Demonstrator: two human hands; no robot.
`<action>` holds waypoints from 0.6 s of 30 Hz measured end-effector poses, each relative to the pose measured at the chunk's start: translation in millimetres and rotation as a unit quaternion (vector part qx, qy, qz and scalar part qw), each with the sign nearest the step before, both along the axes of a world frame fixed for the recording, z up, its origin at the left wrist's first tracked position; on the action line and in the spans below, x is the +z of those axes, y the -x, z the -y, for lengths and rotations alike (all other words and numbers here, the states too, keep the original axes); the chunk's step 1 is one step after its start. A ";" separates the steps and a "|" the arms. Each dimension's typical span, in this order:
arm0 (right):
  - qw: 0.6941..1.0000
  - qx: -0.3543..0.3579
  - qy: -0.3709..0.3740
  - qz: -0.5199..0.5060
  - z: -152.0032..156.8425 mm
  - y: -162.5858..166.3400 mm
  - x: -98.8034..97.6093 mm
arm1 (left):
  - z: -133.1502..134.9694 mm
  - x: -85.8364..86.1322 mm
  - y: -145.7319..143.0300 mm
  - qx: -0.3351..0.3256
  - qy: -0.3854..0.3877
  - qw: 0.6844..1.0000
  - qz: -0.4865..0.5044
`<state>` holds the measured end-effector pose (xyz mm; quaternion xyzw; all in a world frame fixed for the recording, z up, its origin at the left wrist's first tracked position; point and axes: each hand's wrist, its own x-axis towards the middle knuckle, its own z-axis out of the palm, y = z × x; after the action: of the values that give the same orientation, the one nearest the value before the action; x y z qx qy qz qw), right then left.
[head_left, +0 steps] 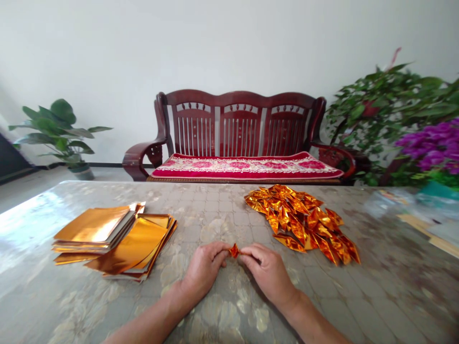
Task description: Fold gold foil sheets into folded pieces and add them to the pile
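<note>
Grip check: folded foil piece [234, 250] pinched.
My left hand [202, 270] and right hand [267, 274] both grasp it; folded foil pile [301, 222] lies near.

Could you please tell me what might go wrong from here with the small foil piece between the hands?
The small gold foil piece is pinched between the left hand and right hand, so it might tear or slip. The loose pile of folded foil pieces nearby could also get knocked and scatter.

One camera on the person's head looks forward and down at the left hand [204, 270] and right hand [268, 276], across the table [362, 296].
</note>
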<state>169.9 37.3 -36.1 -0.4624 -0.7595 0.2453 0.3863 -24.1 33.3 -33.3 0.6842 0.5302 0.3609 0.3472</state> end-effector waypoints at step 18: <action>0.993 0.037 -0.108 0.027 2.5 -2.4 6.8 | 9.9 9.0 -8.9 -0.032 -0.047 0.997 -0.047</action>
<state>172.3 34.8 -29.3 -0.3958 -0.8085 0.1636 0.4036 -15.2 23.4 -24.4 0.7325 0.5063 0.3414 0.3008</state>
